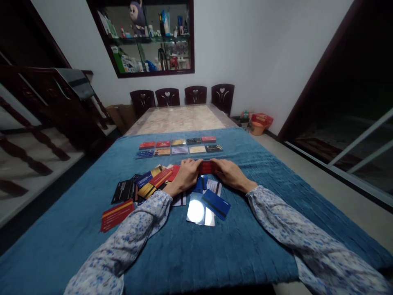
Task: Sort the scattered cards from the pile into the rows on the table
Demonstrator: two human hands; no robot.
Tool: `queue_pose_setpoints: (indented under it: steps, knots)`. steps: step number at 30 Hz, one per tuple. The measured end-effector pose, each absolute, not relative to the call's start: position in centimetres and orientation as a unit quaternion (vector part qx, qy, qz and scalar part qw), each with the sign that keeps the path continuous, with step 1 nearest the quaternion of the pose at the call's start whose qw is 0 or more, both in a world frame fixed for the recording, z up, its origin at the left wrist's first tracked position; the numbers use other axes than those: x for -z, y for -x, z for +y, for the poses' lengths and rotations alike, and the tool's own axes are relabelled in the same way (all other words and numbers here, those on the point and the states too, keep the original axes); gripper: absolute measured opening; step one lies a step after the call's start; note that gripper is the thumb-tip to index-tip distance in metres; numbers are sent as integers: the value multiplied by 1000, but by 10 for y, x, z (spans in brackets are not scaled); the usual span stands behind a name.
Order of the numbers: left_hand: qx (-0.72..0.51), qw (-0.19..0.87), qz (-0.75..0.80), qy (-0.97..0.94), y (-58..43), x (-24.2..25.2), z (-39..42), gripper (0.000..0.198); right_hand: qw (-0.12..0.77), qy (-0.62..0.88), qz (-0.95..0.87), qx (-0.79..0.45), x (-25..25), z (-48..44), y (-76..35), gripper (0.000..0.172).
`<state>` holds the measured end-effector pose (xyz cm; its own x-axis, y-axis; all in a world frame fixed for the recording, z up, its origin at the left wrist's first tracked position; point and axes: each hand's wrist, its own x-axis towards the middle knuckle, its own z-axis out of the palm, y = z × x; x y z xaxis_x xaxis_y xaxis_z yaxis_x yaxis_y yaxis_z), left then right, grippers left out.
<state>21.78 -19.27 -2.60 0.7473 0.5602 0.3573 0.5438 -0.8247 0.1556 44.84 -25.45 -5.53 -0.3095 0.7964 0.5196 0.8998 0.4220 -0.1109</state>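
Note:
Between my two hands is a small stack of red cards, gripped at its short ends. My left hand closes on the left end and my right hand on the right end; the fingertips are partly hidden. Just in front of the stack lie a blue card, a shiny silver-white card and several others. Under and beside my left forearm spreads a loose heap of cards, with a black card, a gold card and red cards.
Beyond my hands, two rows of neat card stacks stand on the blue cloth. Farther off are the bare marble tabletop, several dark chairs and a wall cabinet. An orange bucket sits on the floor at right.

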Motion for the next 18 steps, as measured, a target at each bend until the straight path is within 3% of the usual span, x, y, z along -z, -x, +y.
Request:
queue_pose_setpoints:
  steps: [18]
  knots:
    - [-192,16,301,-934,-216,21,-194,57,258,508,-808,149,54,-253,-451,54]
